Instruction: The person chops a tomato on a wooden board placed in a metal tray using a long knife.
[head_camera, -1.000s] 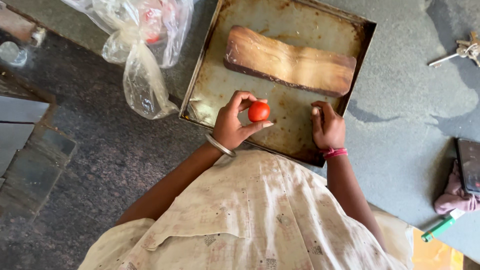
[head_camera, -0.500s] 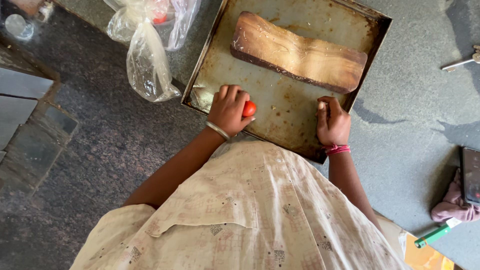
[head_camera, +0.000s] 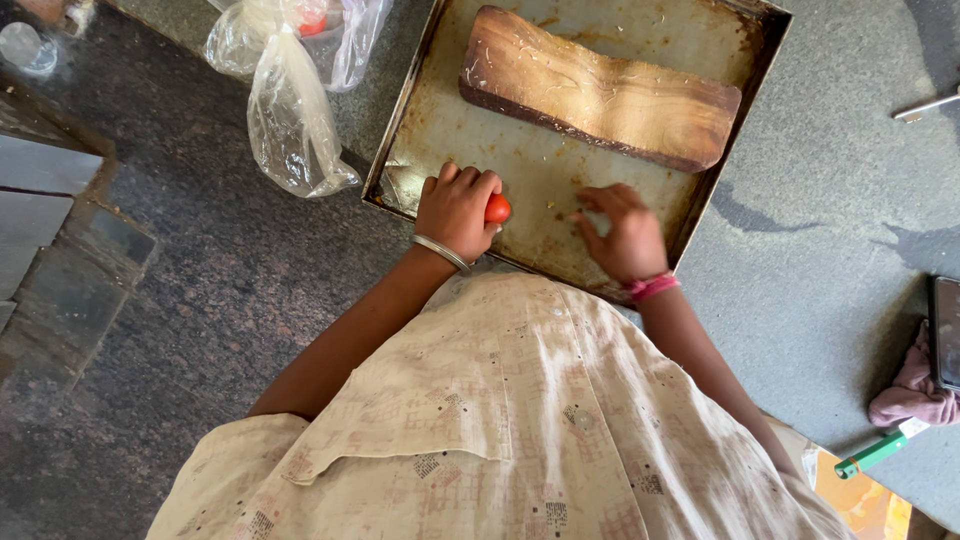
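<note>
- On the worn, rusty rectangular metal tray (head_camera: 730, 150), near edge: left hand (head_camera: 455, 208) cupped over a small round red tomato (head_camera: 497, 208), fingers closed on it, pinning it to the tray floor.
- Right hand (head_camera: 625, 232) just right of the tomato, fingers loosely curled, holding nothing, fingertips on the tray.
- Thick brown wooden slab board (head_camera: 600, 92) at the tray's far side, bare.
- Clear plastic bags (head_camera: 290, 90) off the tray's left edge.
- Step, as I read it: holding the tomato steady on the tray.
- Next move needs a firm, non-crushing grip.

One red tomato (head_camera: 498, 208), one wooden board (head_camera: 600, 90) and one metal tray (head_camera: 470, 130) are here. Two plastic bags (head_camera: 290, 110) lie beside it. One green pen (head_camera: 880, 452) and one pink cloth (head_camera: 905, 390) sit apart.
</note>
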